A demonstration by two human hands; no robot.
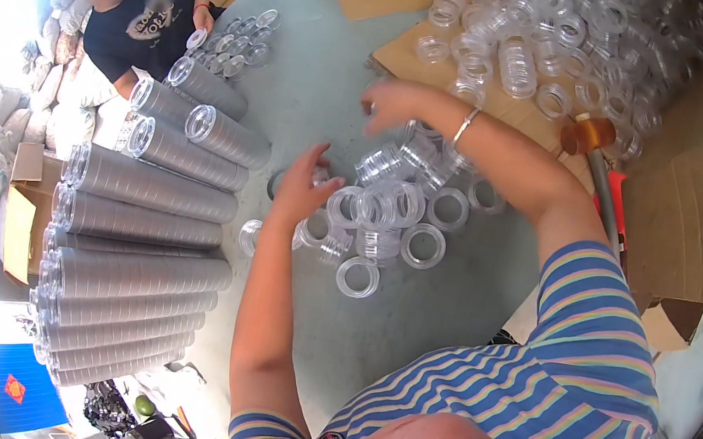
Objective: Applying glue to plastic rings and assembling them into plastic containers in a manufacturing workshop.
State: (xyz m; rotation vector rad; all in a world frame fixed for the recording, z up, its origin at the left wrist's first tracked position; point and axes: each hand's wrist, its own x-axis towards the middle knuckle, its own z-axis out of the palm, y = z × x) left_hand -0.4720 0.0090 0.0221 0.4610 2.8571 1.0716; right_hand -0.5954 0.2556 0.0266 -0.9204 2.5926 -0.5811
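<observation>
Clear plastic rings [386, 207] lie in a loose pile on the grey-green table [330, 67], some flat and some on edge or in short stacks. My left hand [305, 186] is over the pile's left edge, fingers spread, with no ring plainly in its grasp. Beyond the pile's far side hangs my right hand [397, 104], its fingers bent and apart, nothing visible between them; they are slightly blurred. Left of my left arm, long stacks of clear round plastic pieces [148, 223] lie side by side in rows.
A big heap of clear rings [567, 42] rests on cardboard [501, 105] at the far right. Near my right arm is a mallet with an orange head [587, 135]. A co-worker [148, 18] at the far left handles a round piece beside smaller clear pieces [237, 44].
</observation>
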